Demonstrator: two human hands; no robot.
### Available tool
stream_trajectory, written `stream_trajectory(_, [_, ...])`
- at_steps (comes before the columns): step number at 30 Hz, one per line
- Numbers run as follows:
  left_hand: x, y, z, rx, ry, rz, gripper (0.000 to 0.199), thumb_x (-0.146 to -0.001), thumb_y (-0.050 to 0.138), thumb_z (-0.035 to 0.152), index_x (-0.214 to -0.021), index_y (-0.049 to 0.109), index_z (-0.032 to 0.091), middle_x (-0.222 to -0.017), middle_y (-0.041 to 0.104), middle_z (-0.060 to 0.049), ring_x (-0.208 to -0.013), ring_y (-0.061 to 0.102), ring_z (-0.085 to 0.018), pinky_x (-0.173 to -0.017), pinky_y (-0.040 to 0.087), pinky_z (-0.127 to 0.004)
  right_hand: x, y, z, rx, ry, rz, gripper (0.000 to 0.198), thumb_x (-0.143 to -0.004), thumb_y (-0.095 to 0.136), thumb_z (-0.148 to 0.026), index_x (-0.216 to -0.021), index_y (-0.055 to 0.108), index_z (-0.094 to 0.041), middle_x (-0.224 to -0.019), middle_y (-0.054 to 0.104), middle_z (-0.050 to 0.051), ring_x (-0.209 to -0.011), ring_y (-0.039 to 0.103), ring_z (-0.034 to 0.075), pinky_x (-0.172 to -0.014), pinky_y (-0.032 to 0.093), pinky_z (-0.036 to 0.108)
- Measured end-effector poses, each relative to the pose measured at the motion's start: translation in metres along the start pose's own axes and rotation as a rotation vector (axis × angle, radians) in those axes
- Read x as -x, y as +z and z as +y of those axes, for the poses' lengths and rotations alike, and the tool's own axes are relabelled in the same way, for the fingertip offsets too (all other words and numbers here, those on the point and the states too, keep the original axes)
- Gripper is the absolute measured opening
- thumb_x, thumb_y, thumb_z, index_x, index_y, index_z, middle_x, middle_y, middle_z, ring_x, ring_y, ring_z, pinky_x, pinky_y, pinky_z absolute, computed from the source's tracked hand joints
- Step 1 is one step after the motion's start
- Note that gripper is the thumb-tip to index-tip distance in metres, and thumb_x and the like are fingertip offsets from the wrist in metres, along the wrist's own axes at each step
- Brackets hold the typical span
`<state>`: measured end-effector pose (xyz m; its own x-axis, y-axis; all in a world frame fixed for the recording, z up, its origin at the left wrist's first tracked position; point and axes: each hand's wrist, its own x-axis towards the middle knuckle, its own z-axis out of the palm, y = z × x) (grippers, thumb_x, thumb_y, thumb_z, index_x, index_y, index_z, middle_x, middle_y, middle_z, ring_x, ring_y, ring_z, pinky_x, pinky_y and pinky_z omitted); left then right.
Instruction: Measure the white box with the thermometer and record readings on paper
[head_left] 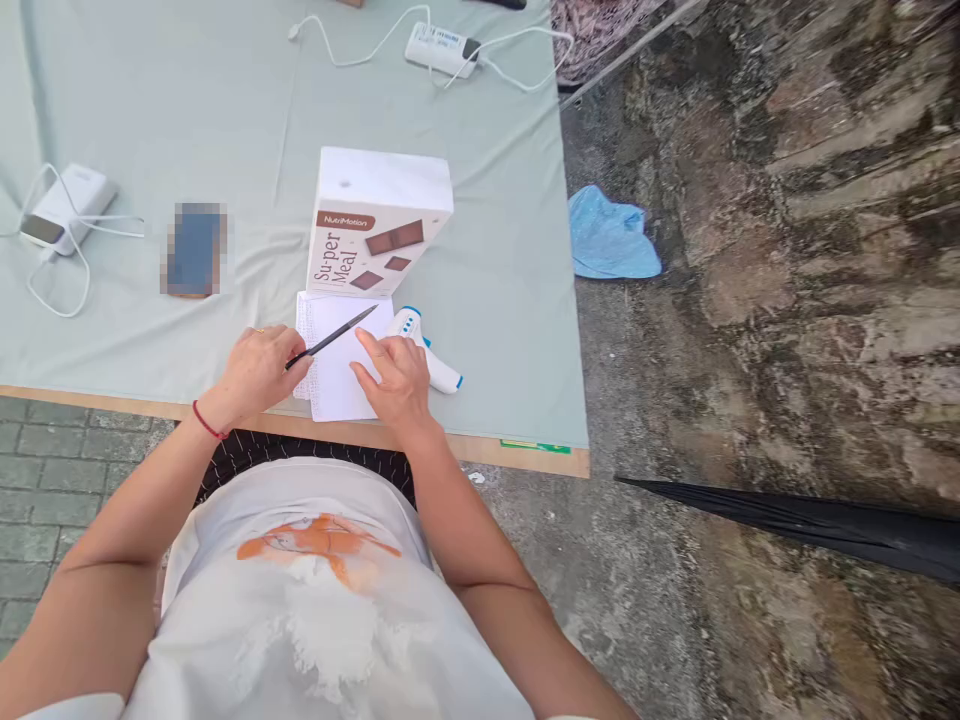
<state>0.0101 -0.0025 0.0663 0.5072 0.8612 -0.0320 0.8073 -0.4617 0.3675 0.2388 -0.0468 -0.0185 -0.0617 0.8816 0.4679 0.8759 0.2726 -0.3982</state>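
My left hand (262,365) pinches the lower end of a slim black pencil (330,337), whose tapered tip points up and to the right. Under the pencil lies an open spiral notebook (337,390) with a white page. My right hand (397,385) hovers over the page's right side, thumb and forefinger apart, with nothing visible between them. Partly behind that hand rests a white and blue infrared thermometer (444,376). Just beyond the notebook stands a white box (382,220) with brown pictures and "Super Meal" lettering.
A blurred-out phone-like object (195,250) lies left of the box. White power banks with cables sit at the left (71,208) and at the back (442,48). The cloth-covered table (510,300) ends at the right, where a blue cloth (613,235) lies beyond its edge near a rough stone wall (825,250).
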Motion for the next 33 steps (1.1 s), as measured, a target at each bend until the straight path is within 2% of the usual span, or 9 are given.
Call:
stream_trajectory(4, [0.032,-0.007,0.027,0.468,0.162,-0.102,0.036,-0.104,0.039,0.040,-0.078,0.056,0.020,-0.073,0.062,-0.003,-0.066,0.057,-0.017,-0.069,0.046,-0.032,0.007,0.004,-0.020,-0.008,-0.019,0.042,0.028,-0.104,0.048,-0.030,-0.105,0.075,-0.024,-0.084,0.063,0.006,-0.081,0.055,0.021,-0.079,0.042,0.037])
stream_trajectory(7, [0.040,0.019,0.029,0.680,0.129,-0.078,0.042,-0.108,0.032,0.042,-0.084,0.057,0.020,-0.079,0.066,-0.005,-0.071,0.061,-0.018,-0.069,0.050,-0.031,0.017,0.011,-0.024,-0.053,-0.041,-0.014,0.031,-0.104,0.042,-0.025,-0.113,0.071,-0.022,-0.087,0.065,0.007,-0.084,0.057,0.022,-0.079,0.043,0.037])
stream_trajectory(10, [0.033,0.059,0.024,0.398,0.133,0.095,0.028,-0.104,0.040,0.033,-0.101,0.062,0.016,-0.113,0.070,-0.017,-0.101,0.065,-0.028,-0.091,0.052,-0.044,0.027,0.025,-0.027,-0.074,-0.074,-0.123,0.035,-0.101,0.043,-0.025,-0.127,0.067,-0.019,-0.096,0.067,0.011,-0.088,0.058,0.024,-0.079,0.046,0.038])
stream_trajectory(13, [0.028,0.081,0.020,0.191,0.135,0.126,0.029,-0.103,0.040,0.023,-0.117,0.063,0.014,-0.126,0.067,-0.020,-0.113,0.062,-0.031,-0.099,0.050,-0.047,0.032,0.037,-0.029,-0.064,-0.051,-0.154,0.036,-0.100,0.044,-0.024,-0.126,0.067,-0.018,-0.105,0.066,0.013,-0.094,0.059,0.025,-0.081,0.049,0.038])
stream_trajectory(16, [0.041,0.072,0.023,0.095,0.092,0.093,0.027,-0.103,0.045,0.030,-0.107,0.066,0.014,-0.112,0.071,-0.018,-0.104,0.066,-0.030,-0.094,0.053,-0.044,0.033,0.042,-0.030,-0.058,-0.004,-0.133,0.037,-0.100,0.040,-0.019,-0.123,0.070,-0.019,-0.105,0.065,0.014,-0.095,0.059,0.025,-0.084,0.050,0.039])
stream_trajectory(19, [0.064,0.052,0.036,-0.086,-0.050,-0.197,0.039,-0.098,0.058,0.053,-0.085,0.069,0.018,-0.084,0.072,-0.012,-0.075,0.070,-0.029,-0.064,0.050,-0.038,0.033,0.042,-0.031,-0.063,0.025,-0.105,0.037,-0.100,0.040,-0.018,-0.118,0.072,-0.021,-0.102,0.063,0.012,-0.092,0.058,0.024,-0.083,0.049,0.039])
stream_trajectory(23, [0.081,0.043,0.058,-0.178,-0.117,-0.463,0.038,-0.103,0.051,0.038,-0.082,0.075,0.016,-0.081,0.076,-0.013,-0.073,0.075,-0.029,-0.054,0.041,-0.033,0.035,0.035,-0.028,-0.057,-0.017,-0.003,0.031,-0.101,0.045,-0.024,-0.110,0.075,-0.022,-0.094,0.062,0.010,-0.087,0.057,0.022,-0.079,0.048,0.037])
stream_trajectory(28, [0.085,0.050,0.066,-0.141,-0.107,-0.371,0.039,-0.102,0.049,0.033,-0.077,0.075,0.016,-0.072,0.075,-0.010,-0.067,0.074,-0.026,-0.050,0.033,-0.031,0.048,0.014,-0.018,-0.058,-0.157,-0.016,0.038,-0.098,0.045,-0.013,-0.113,0.076,-0.028,-0.085,0.061,0.006,-0.077,0.054,0.018,-0.075,0.045,0.035])
stream_trajectory(33, [0.090,0.053,0.066,0.088,0.189,-0.220,0.040,-0.101,0.048,0.033,-0.068,0.065,0.019,-0.064,0.066,-0.005,-0.056,0.063,-0.018,-0.047,0.028,-0.031,0.063,0.001,-0.018,-0.119,-0.106,-0.086,0.026,-0.101,0.055,-0.030,-0.117,0.076,-0.031,-0.089,0.065,0.007,-0.080,0.057,0.018,-0.078,0.046,0.035])
